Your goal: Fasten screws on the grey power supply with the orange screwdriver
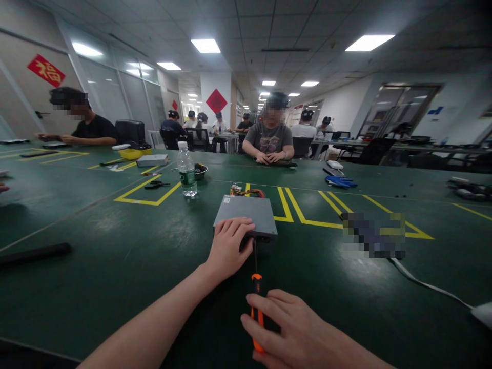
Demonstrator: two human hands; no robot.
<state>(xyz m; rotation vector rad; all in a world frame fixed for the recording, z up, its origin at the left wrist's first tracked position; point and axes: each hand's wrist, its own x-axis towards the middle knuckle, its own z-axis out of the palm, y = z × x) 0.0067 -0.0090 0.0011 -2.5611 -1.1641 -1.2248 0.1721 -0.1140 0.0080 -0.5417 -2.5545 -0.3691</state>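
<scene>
A grey computer power supply (246,211) lies on the green table in front of me, its bundle of coloured cables (248,192) at the far side. My left hand (232,246) grips its near left edge, fingers over the top and thumb down the front. In my right hand (282,325) is a screwdriver (257,297) with an orange and black handle. The shaft points away from me, and its tip reaches the supply's near face beside my left thumb. Whether the tip sits in a screw cannot be made out.
A water bottle (187,171) stands beyond the supply to the left, beside a small bowl (200,171). Blue gloves (340,182) lie at the far right. A blurred-out dark object (371,236) and a white cable (423,283) are nearer. Across the table sits a co-worker (269,136).
</scene>
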